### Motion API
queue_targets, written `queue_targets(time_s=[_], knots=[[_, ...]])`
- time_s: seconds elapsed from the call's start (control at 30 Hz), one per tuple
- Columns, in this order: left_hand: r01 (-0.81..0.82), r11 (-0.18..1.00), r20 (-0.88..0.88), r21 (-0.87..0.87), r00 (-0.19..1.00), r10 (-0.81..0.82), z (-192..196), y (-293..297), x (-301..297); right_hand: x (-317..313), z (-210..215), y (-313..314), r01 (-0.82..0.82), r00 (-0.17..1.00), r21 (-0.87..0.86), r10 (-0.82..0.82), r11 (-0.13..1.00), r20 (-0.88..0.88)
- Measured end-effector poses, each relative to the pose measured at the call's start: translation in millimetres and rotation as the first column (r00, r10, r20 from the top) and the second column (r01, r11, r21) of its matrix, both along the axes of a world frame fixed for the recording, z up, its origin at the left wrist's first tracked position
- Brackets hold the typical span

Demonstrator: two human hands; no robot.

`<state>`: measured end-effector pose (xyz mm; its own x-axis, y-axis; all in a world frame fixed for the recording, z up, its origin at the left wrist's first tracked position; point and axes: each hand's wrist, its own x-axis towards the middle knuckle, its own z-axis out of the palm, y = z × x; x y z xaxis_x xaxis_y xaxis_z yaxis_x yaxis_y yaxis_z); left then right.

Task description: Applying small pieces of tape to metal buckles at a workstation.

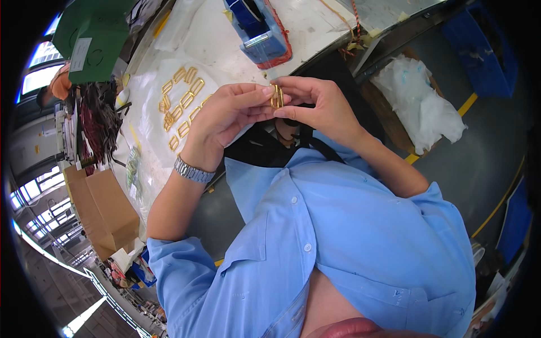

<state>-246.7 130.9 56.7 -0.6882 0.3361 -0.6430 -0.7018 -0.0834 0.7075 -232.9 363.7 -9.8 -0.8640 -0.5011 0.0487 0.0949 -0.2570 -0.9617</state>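
Observation:
In front of my chest, at the table's edge, both hands meet around a small stack of gold metal buckles [276, 97]. My left hand [228, 110] pinches the stack between thumb and fingers. From the other side my right hand [320, 104] closes on the same stack, its fingertips at the right side. How many buckles are stacked is hard to make out. More gold rectangular buckles [187, 100] lie in loose rows on a clear plastic sheet [153, 115] left of my left hand. Just beyond my hands stands a blue tape dispenser [265, 42]; a clear strip seems to run from it toward my fingers.
A white worktable [214, 48] spans the far side. On the left are a green panel [93, 34], dark hanging strips [101, 121] and an open cardboard box [104, 205]. White plastic bags [420, 98] fill a box at right, with a blue bin [479, 50] beyond.

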Motion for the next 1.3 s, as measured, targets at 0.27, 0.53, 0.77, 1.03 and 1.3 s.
queue_targets(time_s=[0.27,0.53,0.77,1.03,1.3], knots=[[0.027,0.995,-0.017,-0.098,0.999,-0.029,5.3,6.0,-0.3,7.4,5.3,-12.9,0.160,0.980,-0.022,-0.157,0.987,0.124],[-0.488,0.708,-0.833,-0.511,0.483,-0.268,-28.9,41.6,63.2,7.6,5.0,-14.3,0.151,0.950,-0.124,-0.110,0.981,0.291],[-0.738,0.620,-0.952,-0.264,0.095,-0.292,-64.6,59.5,51.4,9.3,10.4,-22.0,0.225,0.932,-0.120,-0.177,0.967,0.315],[-0.587,0.661,-0.867,-0.467,0.452,-0.211,-30.2,47.2,34.4,1.8,8.5,-18.7,0.147,0.960,-0.038,-0.134,0.988,0.245],[-0.147,0.924,-0.563,-0.353,0.822,-0.084,1.2,18.1,-15.9,-24.8,-0.9,-10.2,0.049,0.994,0.018,-0.051,0.999,0.099]])
